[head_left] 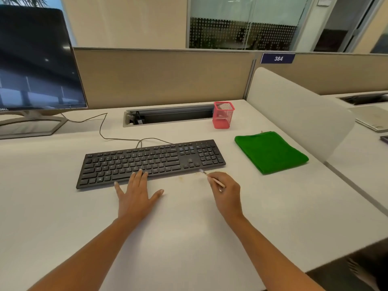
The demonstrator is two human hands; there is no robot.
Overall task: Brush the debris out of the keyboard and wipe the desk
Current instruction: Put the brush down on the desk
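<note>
A black keyboard (151,161) lies across the middle of the white desk (189,227). My left hand (137,193) rests flat with spread fingers, its fingertips on the keyboard's front edge near the space bar. My right hand (225,191) grips a thin pale brush (211,177) like a pen, its tip pointing at the desk just in front of the keyboard's right end. Faint yellowish debris (190,177) is scattered on the desk beside the brush tip. A folded green cloth (270,152) lies to the right of the keyboard.
A red mesh pen holder (223,115) stands behind the keyboard beside an open cable tray (168,117). A monitor (35,59) on its stand occupies the far left, with cables running to the keyboard. A white divider panel (298,114) borders the desk on the right.
</note>
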